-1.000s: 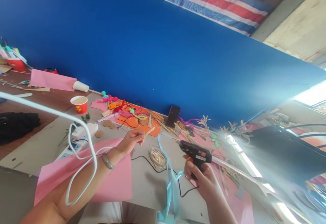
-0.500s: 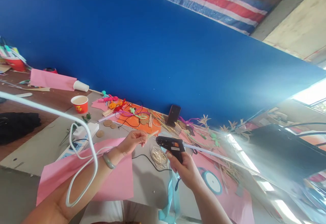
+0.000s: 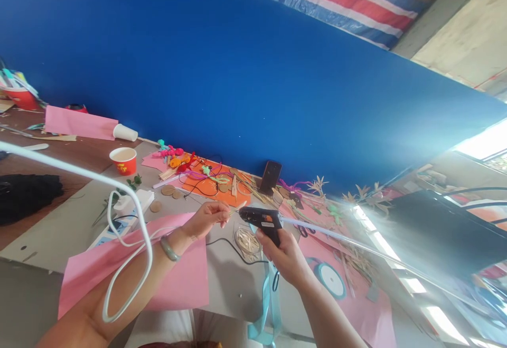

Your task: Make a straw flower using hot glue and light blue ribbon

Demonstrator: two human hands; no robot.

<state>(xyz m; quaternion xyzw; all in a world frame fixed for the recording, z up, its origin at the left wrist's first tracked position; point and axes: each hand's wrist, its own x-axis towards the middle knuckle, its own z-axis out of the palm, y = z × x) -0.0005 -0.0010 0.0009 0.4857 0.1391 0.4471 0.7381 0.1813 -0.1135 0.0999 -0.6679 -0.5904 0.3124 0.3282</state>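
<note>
Pinching a thin pale strip point(image 3: 238, 208) between closed fingertips, the left hand point(image 3: 208, 220) is aiming its long axis rightward and slightly forward. The right hand point(image 3: 285, 255) is holding a black glue gun point(image 3: 259, 217) above the table point(image 3: 227, 279), fingers curled round its handle, its nozzle pointing left at the strip's free end; whether they are touching is unclear.

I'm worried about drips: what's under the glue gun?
Pale strips and the grey table show below the glue gun; what it and the right hand cover cannot be seen.
</note>
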